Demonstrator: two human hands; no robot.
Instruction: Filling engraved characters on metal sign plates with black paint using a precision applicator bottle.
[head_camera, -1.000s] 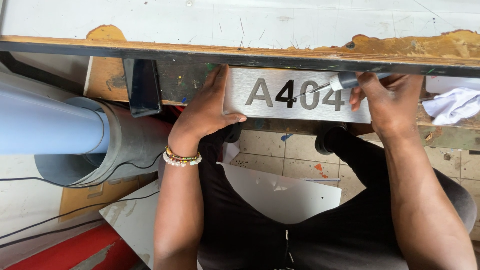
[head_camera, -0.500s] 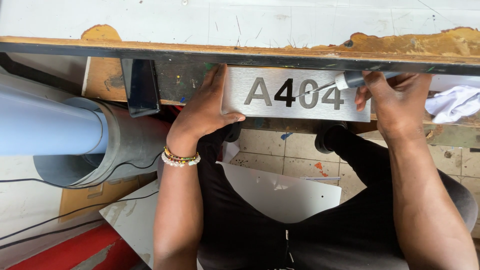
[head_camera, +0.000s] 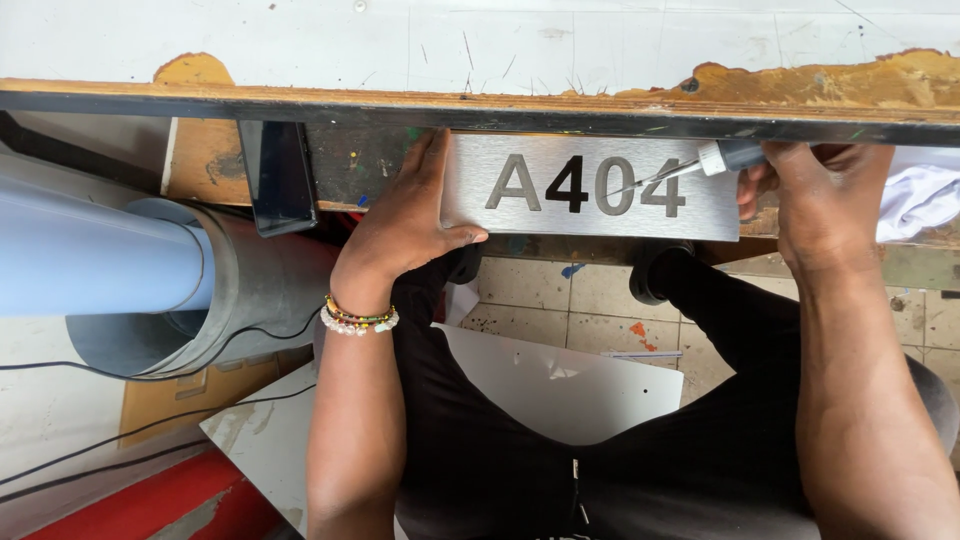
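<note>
A brushed silver metal sign plate (head_camera: 470, 205) with cut-out characters lies against the underside edge of a worn workbench (head_camera: 480, 95). My left hand (head_camera: 405, 225) grips the plate's left end, thumb under its lower edge; a beaded bracelet sits on that wrist. My right hand (head_camera: 815, 195) holds a thin pointed tool (head_camera: 690, 168) with a white collar and dark handle. The tool's metal tip touches the plate among the right-hand characters.
A large pale blue roll in a grey tube (head_camera: 120, 270) lies at the left. A black bracket (head_camera: 278, 175) hangs under the bench. A white cloth (head_camera: 920, 195) is at the right. White sheets (head_camera: 560, 385) lie on the tiled floor, and cables (head_camera: 120, 440) run at the lower left.
My right hand has shifted slightly right and the tool tip has moved left across the characters. My left hand stays on the plate's left end.
</note>
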